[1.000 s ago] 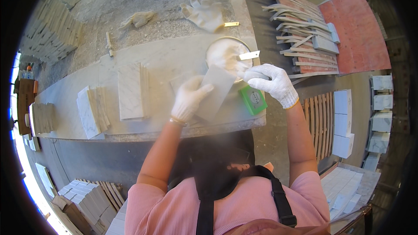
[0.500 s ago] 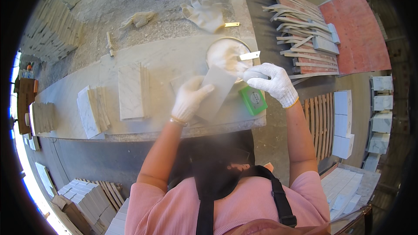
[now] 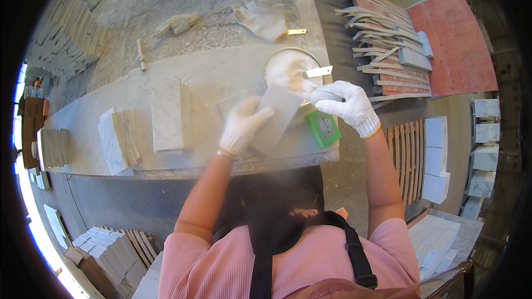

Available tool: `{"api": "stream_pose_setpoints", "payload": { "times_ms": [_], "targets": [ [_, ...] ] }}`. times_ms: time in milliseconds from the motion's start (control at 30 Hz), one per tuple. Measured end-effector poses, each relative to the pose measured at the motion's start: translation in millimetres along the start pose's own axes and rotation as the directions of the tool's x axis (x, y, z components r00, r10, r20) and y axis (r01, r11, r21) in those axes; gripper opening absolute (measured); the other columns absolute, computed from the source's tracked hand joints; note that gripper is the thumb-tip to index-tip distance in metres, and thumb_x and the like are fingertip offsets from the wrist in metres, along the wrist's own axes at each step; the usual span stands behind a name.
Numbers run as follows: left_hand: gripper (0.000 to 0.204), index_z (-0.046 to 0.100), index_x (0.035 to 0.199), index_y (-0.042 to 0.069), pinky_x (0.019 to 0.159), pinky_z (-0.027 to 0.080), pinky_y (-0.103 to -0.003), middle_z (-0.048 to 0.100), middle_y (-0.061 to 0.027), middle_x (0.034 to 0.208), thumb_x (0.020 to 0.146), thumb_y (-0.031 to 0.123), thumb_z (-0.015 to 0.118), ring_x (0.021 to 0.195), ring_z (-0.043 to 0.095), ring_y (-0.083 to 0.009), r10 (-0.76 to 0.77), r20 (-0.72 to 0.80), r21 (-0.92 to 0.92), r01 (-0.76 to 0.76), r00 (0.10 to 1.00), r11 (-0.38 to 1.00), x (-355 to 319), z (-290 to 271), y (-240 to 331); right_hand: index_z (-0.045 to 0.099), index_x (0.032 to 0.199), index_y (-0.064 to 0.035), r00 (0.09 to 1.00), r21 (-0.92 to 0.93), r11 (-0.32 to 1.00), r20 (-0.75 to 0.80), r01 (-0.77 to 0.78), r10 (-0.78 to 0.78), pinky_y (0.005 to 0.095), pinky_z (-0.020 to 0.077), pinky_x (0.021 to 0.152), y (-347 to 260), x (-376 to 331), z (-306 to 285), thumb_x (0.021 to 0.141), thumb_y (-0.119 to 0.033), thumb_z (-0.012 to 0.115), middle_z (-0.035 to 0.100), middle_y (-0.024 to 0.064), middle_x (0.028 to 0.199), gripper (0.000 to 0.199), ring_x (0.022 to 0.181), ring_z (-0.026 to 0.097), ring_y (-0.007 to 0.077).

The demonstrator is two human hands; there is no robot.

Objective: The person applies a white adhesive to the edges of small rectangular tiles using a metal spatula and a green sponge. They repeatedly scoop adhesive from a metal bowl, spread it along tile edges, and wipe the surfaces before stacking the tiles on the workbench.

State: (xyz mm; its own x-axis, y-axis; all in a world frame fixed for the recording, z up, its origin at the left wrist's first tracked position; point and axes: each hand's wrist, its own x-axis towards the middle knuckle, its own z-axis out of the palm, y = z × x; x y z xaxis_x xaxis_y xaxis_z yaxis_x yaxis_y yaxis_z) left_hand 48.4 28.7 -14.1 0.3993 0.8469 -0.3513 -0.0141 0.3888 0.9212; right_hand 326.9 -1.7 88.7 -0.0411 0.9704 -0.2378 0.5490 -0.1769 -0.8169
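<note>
My left hand point(image 3: 242, 125), in a white glove, holds a grey rectangular stone tile point(image 3: 275, 116) tilted over the marble bench point(image 3: 210, 77). My right hand point(image 3: 346, 105), also gloved, grips a putty knife point(image 3: 316, 72) whose metal blade lies over a round bowl of white paste point(image 3: 285, 69), just past the tile's far edge. A green lidded box point(image 3: 323, 128) sits on the bench under my right wrist.
White marble tiles point(image 3: 166, 113) lie flat and others point(image 3: 115, 141) lean in a stack at the bench's left. Spare gloves point(image 3: 263, 17) and a cloth point(image 3: 177, 22) rest farther back. Stone strips point(image 3: 382, 50) lie on the right, and tile stacks point(image 3: 111, 252) stand on the floor.
</note>
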Motion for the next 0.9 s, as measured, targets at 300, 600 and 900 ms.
{"api": "stream_pose_setpoints", "payload": {
  "times_ms": [300,600,900],
  "targets": [
    [0.042,0.069,0.126,-0.004,0.087,0.056,-0.031,0.074,-0.0081,0.113,0.094,0.022,0.075,0.099,0.068,-0.0135,-0.02,0.015,-0.014,0.02,1.0,1.0,1.0,0.9,-2.7,0.081,0.113,-0.0039,0.998,0.071,0.997,-0.046,0.037,-0.034,0.0295,0.0546,0.09,2.0,-0.7,-0.2,0.089,-0.016,0.081,0.078,0.0087,0.111,0.027,0.102,0.072,0.0143],
    [0.047,0.073,0.123,0.003,0.093,0.055,-0.038,0.077,-0.0168,0.111,0.09,0.036,0.076,0.103,0.073,-0.0256,0.052,-0.025,0.188,-0.046,0.998,0.981,-3.7,1.1,2.2,0.069,0.121,-0.0007,0.974,0.293,0.929,-0.068,0.226,-0.215,0.0287,0.0545,0.09,-11.2,80.9,21.4,0.091,-0.003,0.079,0.073,0.0043,0.113,0.032,0.104,0.066,0.0113],
    [0.049,0.071,0.122,0.003,0.091,0.055,-0.041,0.076,-0.0199,0.108,0.091,0.041,0.073,0.103,0.073,-0.0303,0.088,-0.002,0.169,-0.086,0.996,0.982,2.5,2.9,-12.9,0.072,0.107,-0.008,0.934,0.029,0.943,0.136,0.33,-0.331,0.0296,0.0552,0.089,3.0,205.5,87.1,0.08,0.005,0.078,0.073,0.0033,0.102,0.03,0.099,0.068,0.0154]
  ]
}}
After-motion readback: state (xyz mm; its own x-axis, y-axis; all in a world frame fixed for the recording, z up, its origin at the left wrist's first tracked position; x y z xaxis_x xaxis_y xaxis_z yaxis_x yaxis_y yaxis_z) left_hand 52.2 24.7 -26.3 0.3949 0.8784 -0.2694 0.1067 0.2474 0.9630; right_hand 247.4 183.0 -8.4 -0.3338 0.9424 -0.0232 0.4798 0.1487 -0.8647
